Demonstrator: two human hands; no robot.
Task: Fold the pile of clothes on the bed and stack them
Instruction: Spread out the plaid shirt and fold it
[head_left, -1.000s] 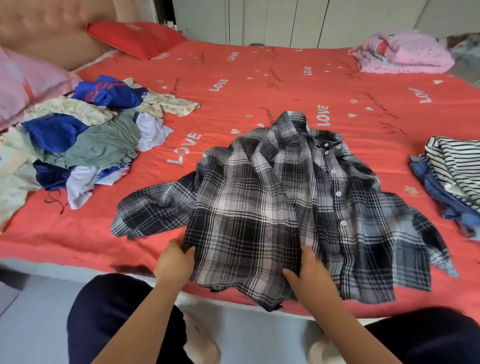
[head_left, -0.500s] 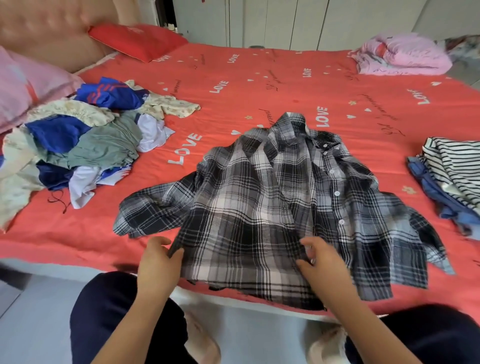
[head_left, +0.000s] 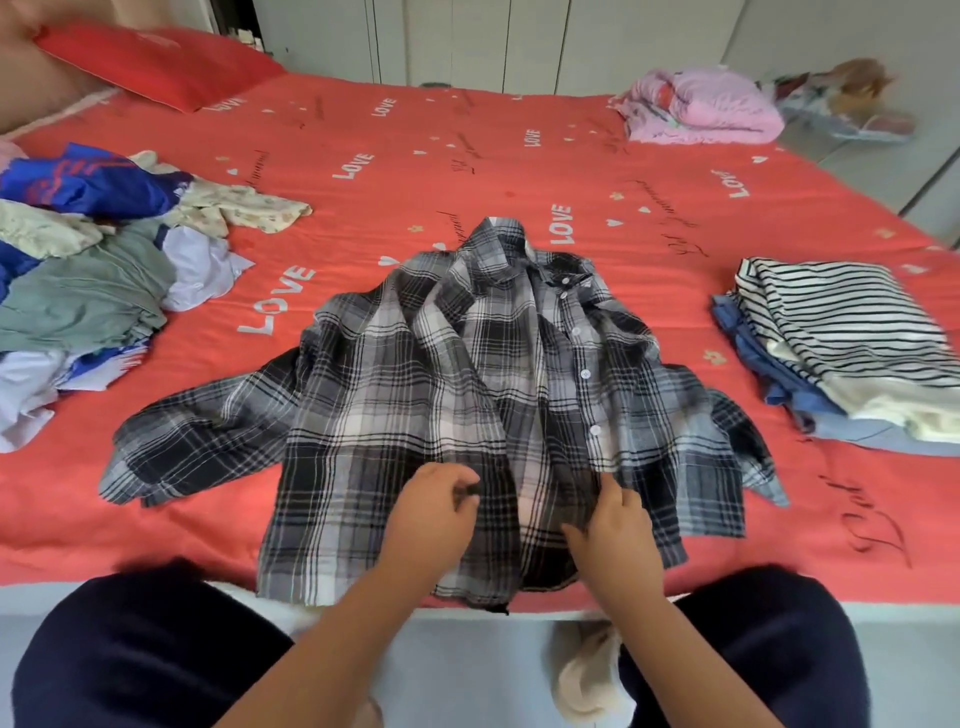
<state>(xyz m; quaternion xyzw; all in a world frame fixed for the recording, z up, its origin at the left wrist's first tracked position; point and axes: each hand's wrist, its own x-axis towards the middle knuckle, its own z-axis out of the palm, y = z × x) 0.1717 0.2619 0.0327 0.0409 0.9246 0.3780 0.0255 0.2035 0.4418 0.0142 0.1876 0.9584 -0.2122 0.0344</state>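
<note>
A black, grey and white plaid shirt (head_left: 415, 395) lies front up on the red bed (head_left: 467, 156), collar away from me, hem hanging over the near edge. Its front is open in the lower middle. My left hand (head_left: 434, 512) pinches the edge of the left front panel with curled fingers. My right hand (head_left: 615, 519) grips the buttoned right front edge near the lowest buttons. A pile of unfolded clothes (head_left: 88, 270) sits at the left. A folded stack topped by a striped garment (head_left: 841, 332) lies at the right.
A red pillow (head_left: 156, 62) and a padded headboard are at the far left. A bundled pink blanket (head_left: 701, 106) lies at the far right corner. White wardrobe doors stand behind the bed. My knees in dark trousers are against the bed's near edge.
Both hands have moved inward from the shirt's hem corners to the two front edges at its middle. The shirt lies flatter, and the view has shifted left.
</note>
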